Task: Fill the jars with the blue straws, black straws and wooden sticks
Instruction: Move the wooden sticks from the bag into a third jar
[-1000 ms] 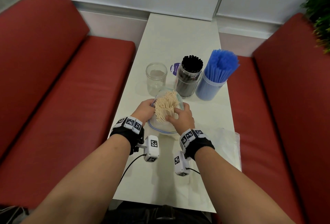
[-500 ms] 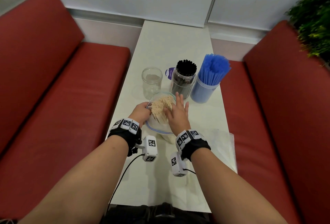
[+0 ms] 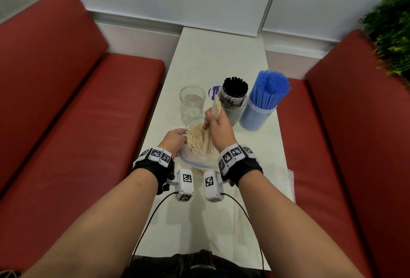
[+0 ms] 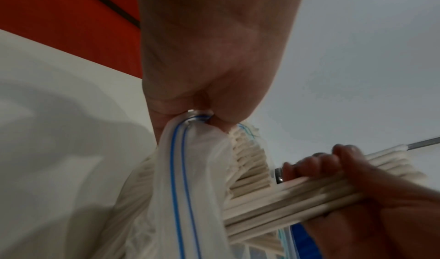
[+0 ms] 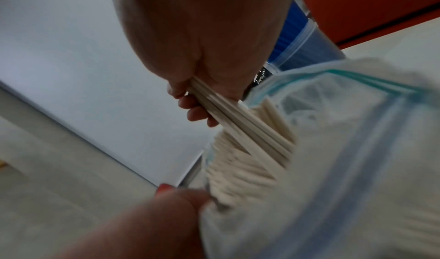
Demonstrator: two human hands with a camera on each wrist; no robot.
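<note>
Right hand (image 3: 218,128): fingers curled round a bunch of wooden sticks (image 3: 216,108), gripped near the middle; the top ends stand above the fist and the lower ends reach down into the plastic bag (image 3: 195,160). Half a second ago this hand lay flat with fingers spread over the sticks in the bag; now it is closed on a bunch and raised, with the bunch partly drawn out. The right wrist view shows the same grip, sticks (image 5: 238,120) running from the fist into the bag mouth.

Left hand (image 3: 173,139): pinches the bag's rim at its left side, thumb against fingers, as the left wrist view shows at the blue zip line (image 4: 188,178). It holds the same spot as half a second ago.

Sticks: pale, thin, straight, all of like length. The rest (image 3: 195,139) remain in the bag, ends fanned out at the mouth.

Bag: clear, blue-lined, on the white table (image 3: 219,56) just before the wrists.

Beyond it stand three jars in a row. Left, a clear empty jar (image 3: 192,103), just past the bag. Middle, a jar packed with black straws (image 3: 235,88), close behind the raised bunch. Right, a jar packed with blue straws (image 3: 269,91), which fan out above its rim.

Red benches (image 3: 77,104) flank the table; a green plant (image 3: 392,33) is at far right.
</note>
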